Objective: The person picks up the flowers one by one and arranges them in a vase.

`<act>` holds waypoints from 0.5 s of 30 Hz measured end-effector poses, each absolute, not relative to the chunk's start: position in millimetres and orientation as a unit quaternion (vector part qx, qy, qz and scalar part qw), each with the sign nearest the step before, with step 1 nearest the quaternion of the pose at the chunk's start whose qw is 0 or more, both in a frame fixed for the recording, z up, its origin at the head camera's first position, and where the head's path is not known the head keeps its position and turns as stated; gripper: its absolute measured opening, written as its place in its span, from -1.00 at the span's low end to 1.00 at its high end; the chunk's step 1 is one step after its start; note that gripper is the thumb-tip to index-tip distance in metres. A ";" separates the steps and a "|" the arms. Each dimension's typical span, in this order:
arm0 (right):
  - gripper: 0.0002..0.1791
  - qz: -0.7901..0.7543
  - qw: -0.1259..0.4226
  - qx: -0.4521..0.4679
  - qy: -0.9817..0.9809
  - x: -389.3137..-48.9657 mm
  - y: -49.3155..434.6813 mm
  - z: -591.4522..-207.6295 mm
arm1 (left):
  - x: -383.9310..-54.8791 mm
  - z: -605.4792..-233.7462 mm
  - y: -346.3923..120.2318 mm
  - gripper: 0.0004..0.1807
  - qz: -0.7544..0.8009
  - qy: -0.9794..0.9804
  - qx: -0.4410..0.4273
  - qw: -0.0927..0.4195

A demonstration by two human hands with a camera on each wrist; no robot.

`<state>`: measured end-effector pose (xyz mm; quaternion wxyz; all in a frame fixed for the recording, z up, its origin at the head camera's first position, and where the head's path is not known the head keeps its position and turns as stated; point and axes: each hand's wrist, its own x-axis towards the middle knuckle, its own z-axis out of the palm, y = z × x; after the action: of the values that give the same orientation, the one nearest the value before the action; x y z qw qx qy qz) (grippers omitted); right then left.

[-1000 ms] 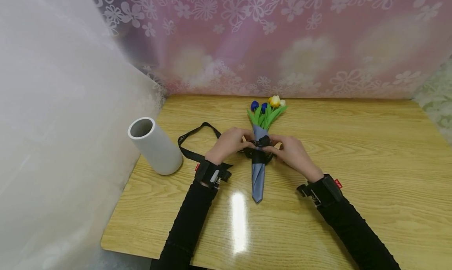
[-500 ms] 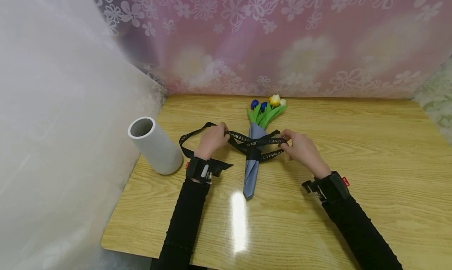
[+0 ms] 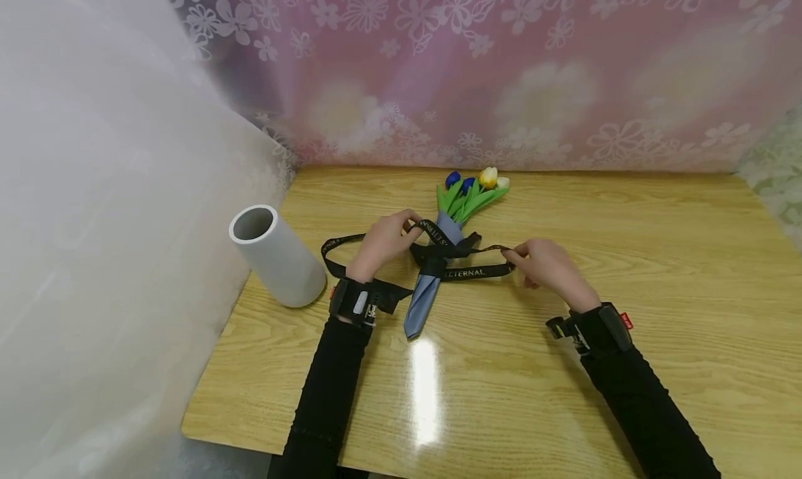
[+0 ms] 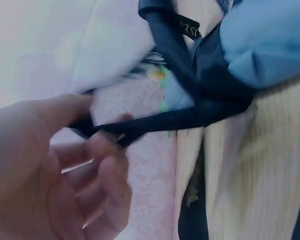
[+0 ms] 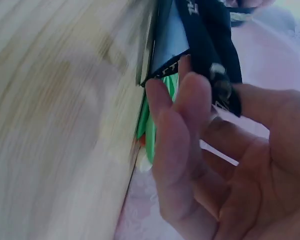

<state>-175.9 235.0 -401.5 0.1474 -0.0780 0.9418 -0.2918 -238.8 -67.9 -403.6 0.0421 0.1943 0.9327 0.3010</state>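
Note:
A small bouquet of blue, white and yellow tulips (image 3: 489, 178) with green leaves lies on the table in the head view, its stems rolled in a blue-grey wrap (image 3: 422, 305). Round the wrap's middle goes a black ribbon (image 3: 473, 273) with pale lettering, crossed and knotted on top. My left hand (image 3: 386, 242) pinches a ribbon loop left of the wrap; the left wrist view shows the ribbon (image 4: 165, 121) between thumb and fingers. On the other side, my right hand (image 3: 551, 267) pinches another ribbon part (image 5: 207, 45), drawn out sideways.
A tall white cylindrical vase (image 3: 278, 260) stands at the table's left edge. More ribbon loops on the wooden table (image 3: 658, 256) beside my left wrist. A pink floral curtain (image 3: 438, 82) hangs behind, and white sheeting (image 3: 113, 186) borders the left side.
My hands have moved apart from the bouquet's middle, drawing ribbon out to both sides. The wrap's lower end has swung left, so the bouquet lies tilted.

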 end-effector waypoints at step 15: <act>-0.36 -0.324 0.135 0.012 0.936 -144.8 326.2 -423.0 | -197.0 -418.3 -105.3 -0.52 0.369 0.929 0.004 -0.011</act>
<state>-144.8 326.2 -423.0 0.1351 0.0116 0.9363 -0.3238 -197.0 -105.3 -418.3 -0.0106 0.0035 0.9294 0.3690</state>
